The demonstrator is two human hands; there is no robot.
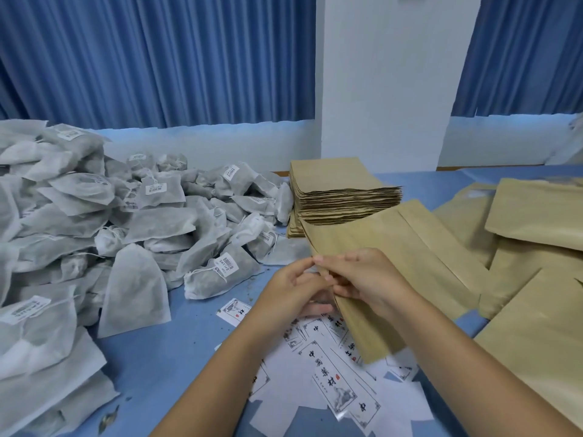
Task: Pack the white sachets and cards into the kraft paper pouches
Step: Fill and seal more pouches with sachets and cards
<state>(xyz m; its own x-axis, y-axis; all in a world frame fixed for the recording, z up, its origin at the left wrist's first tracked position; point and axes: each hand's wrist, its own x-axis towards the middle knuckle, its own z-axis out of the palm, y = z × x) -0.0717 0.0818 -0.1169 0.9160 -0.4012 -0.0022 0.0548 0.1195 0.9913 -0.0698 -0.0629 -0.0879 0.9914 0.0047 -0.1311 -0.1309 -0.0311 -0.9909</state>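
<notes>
Left hand [296,287] and right hand [362,275] both pinch the near edge of a flat tan kraft paper pouch [394,241] over the blue bench [189,342]; it looks light, thin and easily creased, so it is best held at the mouth, with soft white mesh sachets [142,216] at 9 o'clock and thin printed white cards [334,383] at 6 o'clock.

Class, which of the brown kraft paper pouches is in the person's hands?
The brown kraft paper pouch at centre, its near end pinched by the left hand and right hand; the others lie in the neat stack behind or loose at right.
</notes>
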